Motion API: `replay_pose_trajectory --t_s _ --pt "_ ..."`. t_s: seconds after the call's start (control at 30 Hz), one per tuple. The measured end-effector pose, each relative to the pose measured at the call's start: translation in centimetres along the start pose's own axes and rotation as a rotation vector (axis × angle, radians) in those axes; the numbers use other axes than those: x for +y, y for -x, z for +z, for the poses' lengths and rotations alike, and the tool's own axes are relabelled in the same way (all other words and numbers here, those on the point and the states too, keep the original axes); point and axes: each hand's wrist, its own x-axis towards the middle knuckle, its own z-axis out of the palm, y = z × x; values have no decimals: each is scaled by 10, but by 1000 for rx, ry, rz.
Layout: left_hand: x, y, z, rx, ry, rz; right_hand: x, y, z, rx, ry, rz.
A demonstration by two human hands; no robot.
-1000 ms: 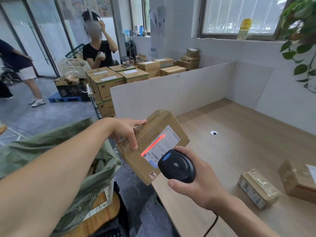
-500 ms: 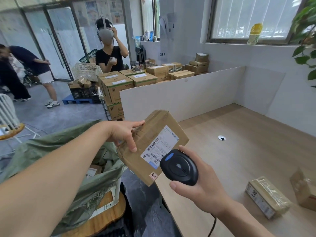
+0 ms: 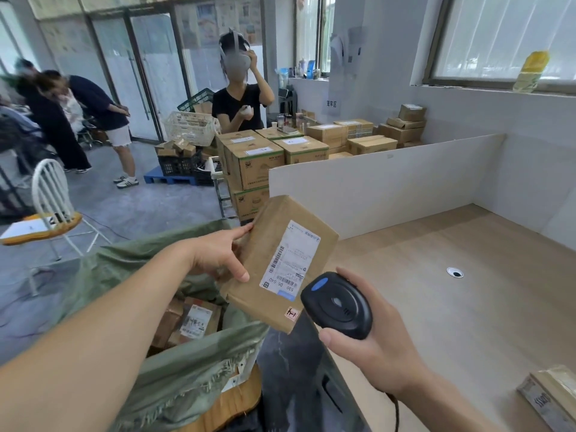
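Head view: the left hand (image 3: pixel 218 257) pinches a box (image 3: pixel 268 244) by its left edge, thumb on the labelled face and index finger along the top edge. It holds the box in the air just left of the right fingers (image 3: pixel 330 338). The right hand (image 3: pixel 383 353) curls those fingers round a black scanner (image 3: pixel 338 305), just below the box's label (image 3: pixel 290 257). A second ago a red scan line crossed that label; now it is gone, and the box is tipped more upright. Under the left fingers gapes a green sack (image 3: pixel 187 369) holding several parcels (image 3: pixel 193 319). Far right of the right fingers, one wrapped parcel (image 3: pixel 551 397) lies on the tabletop (image 3: pixel 467 307).
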Motion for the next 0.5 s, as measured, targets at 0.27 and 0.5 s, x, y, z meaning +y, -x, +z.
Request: replay_pose_trajectory --t_s 0.27,0.5 --pt "-93 -4 -88 146 213 -40 -11 -69 96 -41 -18 -22" --pt "-168 -25 -124 231 332 -164 -6 -104 158 -89 -51 11"
